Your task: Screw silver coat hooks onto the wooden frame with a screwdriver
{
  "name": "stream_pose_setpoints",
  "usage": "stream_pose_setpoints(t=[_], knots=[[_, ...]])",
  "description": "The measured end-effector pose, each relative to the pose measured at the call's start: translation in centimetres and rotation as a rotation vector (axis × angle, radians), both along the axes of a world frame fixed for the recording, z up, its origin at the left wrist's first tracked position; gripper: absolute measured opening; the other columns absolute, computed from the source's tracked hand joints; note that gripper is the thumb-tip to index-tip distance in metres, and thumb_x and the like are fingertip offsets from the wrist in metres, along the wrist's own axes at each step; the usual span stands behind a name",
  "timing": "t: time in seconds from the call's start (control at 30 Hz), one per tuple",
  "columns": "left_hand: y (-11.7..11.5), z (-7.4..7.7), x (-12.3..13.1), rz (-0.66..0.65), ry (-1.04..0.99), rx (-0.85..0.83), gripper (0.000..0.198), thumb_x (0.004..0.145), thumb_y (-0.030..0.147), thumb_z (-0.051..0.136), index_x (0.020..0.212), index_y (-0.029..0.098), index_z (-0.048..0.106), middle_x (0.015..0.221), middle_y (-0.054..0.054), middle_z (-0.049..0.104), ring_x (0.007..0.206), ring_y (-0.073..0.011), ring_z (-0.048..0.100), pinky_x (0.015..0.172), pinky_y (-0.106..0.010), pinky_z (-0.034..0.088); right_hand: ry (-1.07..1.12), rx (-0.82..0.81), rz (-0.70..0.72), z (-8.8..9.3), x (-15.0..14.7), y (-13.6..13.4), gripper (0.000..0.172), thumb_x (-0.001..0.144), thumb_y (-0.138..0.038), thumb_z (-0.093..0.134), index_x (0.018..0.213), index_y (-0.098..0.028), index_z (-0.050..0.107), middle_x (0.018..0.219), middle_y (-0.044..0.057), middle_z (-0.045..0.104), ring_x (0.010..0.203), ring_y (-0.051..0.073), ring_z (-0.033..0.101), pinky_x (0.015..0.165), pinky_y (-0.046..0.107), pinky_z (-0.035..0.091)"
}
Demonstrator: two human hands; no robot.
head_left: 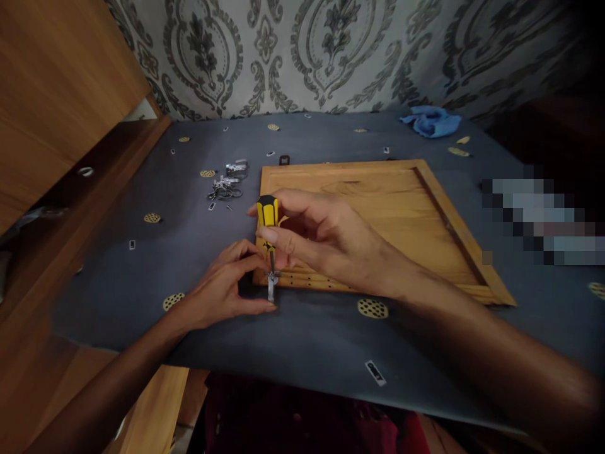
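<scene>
My right hand (326, 236) grips a screwdriver (268, 213) by its yellow and black handle. The shaft points down, its tip at a small metal hinge (271, 287) on the near left corner of a wooden panel (378, 221). Thumb and fingers of my left hand (231, 284) close about the same hinge and steady it, the thumb at its near end. The screw under the tip is too small to make out. Along the panel's near edge runs a row of small dark holes.
Several metal hinges (225, 188) lie in a pile left of the panel. A blue cloth (432, 121) rests at the far right of the grey patterned cover (302, 353). Wooden furniture (61, 94) stands at the left, with a patterned wall (265, 57) behind.
</scene>
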State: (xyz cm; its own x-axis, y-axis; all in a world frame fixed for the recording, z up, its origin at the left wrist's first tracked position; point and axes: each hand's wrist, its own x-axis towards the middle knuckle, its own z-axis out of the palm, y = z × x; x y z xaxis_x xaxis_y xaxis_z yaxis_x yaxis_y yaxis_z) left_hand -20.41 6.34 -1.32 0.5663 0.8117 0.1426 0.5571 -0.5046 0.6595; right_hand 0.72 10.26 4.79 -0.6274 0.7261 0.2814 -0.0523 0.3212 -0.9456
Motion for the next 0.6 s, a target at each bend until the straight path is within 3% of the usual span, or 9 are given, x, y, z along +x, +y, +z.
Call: stream_pose_setpoints(t=[0.27, 0.47, 0.6], knots=[[-0.1, 0.1, 0.0, 0.005, 0.008, 0.002, 0.036, 0.080, 0.046, 0.081, 0.106, 0.024, 0.068, 0.112, -0.005, 0.062, 0.111, -0.0278, 0.058, 0.096, -0.043, 0.048, 0.093, -0.057, -0.062, -0.4, -0.4, -0.1, 0.022, 0.087, -0.030, 0.074, 0.080, -0.021, 0.055, 0.073, -0.004, 0.060, 0.063, 0.011, 0.060, 0.050, 0.023, 0.050], [0.0, -0.1, 0.0, 0.013, 0.010, 0.006, 0.035, 0.080, 0.045, 0.082, 0.107, 0.026, 0.070, 0.114, -0.005, 0.061, 0.113, -0.0284, 0.057, 0.097, -0.043, 0.048, 0.006, -0.040, 0.020, 0.6, 0.3, 0.0, 0.011, 0.091, -0.022, 0.065, 0.085, -0.020, 0.055, 0.078, -0.003, 0.058, 0.062, 0.010, 0.059, 0.055, 0.024, 0.052], [0.0, 0.0, 0.0, 0.020, 0.016, -0.014, 0.036, 0.078, 0.045, 0.082, 0.106, 0.026, 0.070, 0.114, -0.005, 0.061, 0.114, -0.0288, 0.057, 0.099, -0.045, 0.048, 0.014, -0.074, 0.071, 1.0, 0.7, 0.0, 0.015, 0.092, -0.024, 0.065, 0.080, -0.018, 0.058, 0.075, -0.003, 0.059, 0.062, 0.009, 0.059, 0.056, 0.022, 0.050]])
